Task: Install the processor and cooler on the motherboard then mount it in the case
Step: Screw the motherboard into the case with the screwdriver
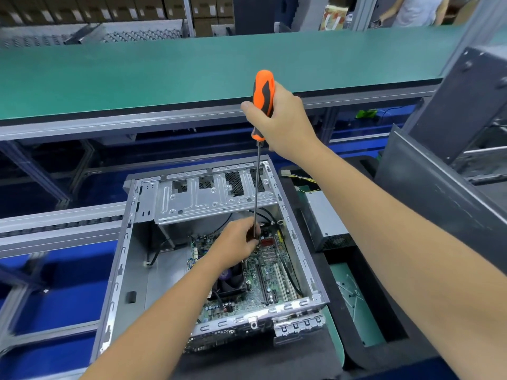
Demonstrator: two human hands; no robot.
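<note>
The motherboard (263,272) lies flat in the open case (142,215), cooler (231,281) near its middle. The right hand (285,119) grasps the screwdriver (262,105) by its orange handle — long shaft nearly upright, tip down at the board's far edge. There the left hand (236,242) pinches the shaft low, fingers curled round it, steadying the tip; the drive cage (214,193) overhangs just beyond.
</note>
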